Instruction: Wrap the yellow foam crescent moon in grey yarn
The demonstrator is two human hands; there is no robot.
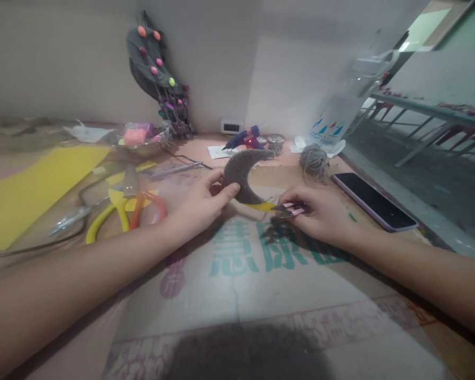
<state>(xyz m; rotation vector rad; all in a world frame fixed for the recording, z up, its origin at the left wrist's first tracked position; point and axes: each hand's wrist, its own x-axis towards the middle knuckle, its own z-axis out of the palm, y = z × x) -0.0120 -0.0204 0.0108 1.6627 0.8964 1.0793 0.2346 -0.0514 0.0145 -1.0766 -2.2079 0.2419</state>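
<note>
In my left hand [216,196] is a crescent moon shape [237,171], wrapped in grey yarn. Thumb and fingers pinch its left curve, and the shape stands tilted above the board. Its lower tip [266,206] shows bare yellow. Close against that tip, my right hand [314,208] is closed around a small pink and dark piece [293,209], which I cannot make out well. Whether a strand runs between the two hands is too blurred to tell. A ball of grey yarn [315,161] lies beyond my right hand.
A phone [374,200] lies at right, near a clear bottle [334,111]. Behind the crescent sits a blue glue gun [243,139]. Yellow-and-orange-handled pliers [122,203] and a yellow sheet [43,184] are at left. A decorated grey crescent [148,63] leans on the wall.
</note>
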